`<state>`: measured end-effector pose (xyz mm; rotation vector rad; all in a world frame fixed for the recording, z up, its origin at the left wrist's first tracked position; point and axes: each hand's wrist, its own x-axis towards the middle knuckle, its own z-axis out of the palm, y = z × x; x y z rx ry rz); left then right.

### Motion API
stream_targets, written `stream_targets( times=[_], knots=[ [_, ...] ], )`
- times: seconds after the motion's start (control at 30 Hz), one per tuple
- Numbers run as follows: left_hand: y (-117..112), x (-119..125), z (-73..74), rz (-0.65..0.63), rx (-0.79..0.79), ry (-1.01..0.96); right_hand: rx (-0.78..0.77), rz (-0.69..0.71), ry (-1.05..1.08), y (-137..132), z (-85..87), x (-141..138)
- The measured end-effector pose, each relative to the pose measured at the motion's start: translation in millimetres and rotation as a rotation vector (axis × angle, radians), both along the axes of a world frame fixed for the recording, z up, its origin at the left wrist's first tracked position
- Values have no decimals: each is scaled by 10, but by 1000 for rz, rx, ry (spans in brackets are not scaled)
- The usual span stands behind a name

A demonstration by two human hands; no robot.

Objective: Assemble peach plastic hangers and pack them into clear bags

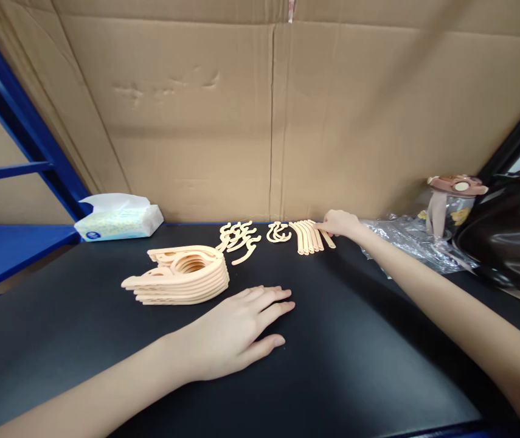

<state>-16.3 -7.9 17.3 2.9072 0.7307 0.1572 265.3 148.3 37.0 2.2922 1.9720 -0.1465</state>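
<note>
My left hand (236, 328) lies flat on the black table (355, 365), fingers stretched out, holding nothing. Just beyond it sits a stack of peach plastic hanger bodies (180, 277). My right hand (339, 224) reaches far across the table, its fingers closed on one of the peach curved bars (308, 236) that lie in a row. Between the stack and the bars lie small peach hook pieces (239, 237), with two more hook pieces (278, 232) beside the row of bars.
A tissue pack (118, 218) sits at the back left by a blue shelf frame (22, 128). Crinkled clear plastic (405, 240), a lidded jar (451, 204) and a dark bag (510, 231) crowd the back right. A cardboard wall (269, 109) closes the rear.
</note>
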Motion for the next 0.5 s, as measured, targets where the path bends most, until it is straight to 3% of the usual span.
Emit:
stream_targets(
  times=[0.5],
  knots=[
    [-7, -11, -6, -6, 15, -29, 102, -18, -89, -33, -42, -57]
  ],
)
